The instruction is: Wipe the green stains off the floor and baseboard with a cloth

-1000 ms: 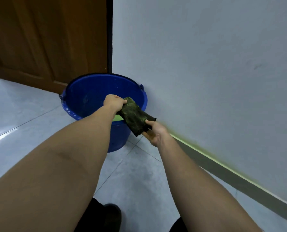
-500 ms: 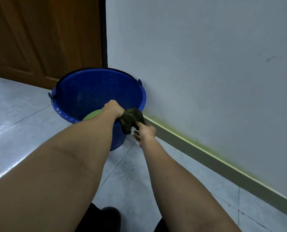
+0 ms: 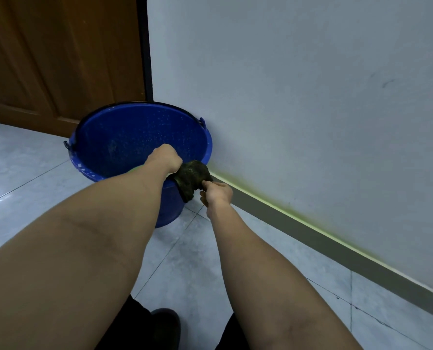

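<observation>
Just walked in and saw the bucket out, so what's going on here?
A person is holding a dark, green-soaked cloth in both hands at the near rim of a blue bucket: the left hand grips one end, the right hand pinches the other. The green stain along the top of the baseboard is not yet wiped off.

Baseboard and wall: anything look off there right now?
Yes. A yellow-green tint runs along the top edge of the grey baseboard and bleeds onto the wall above, from the blue bucket rightward. The wall also carries faint dark scuffs.
</observation>
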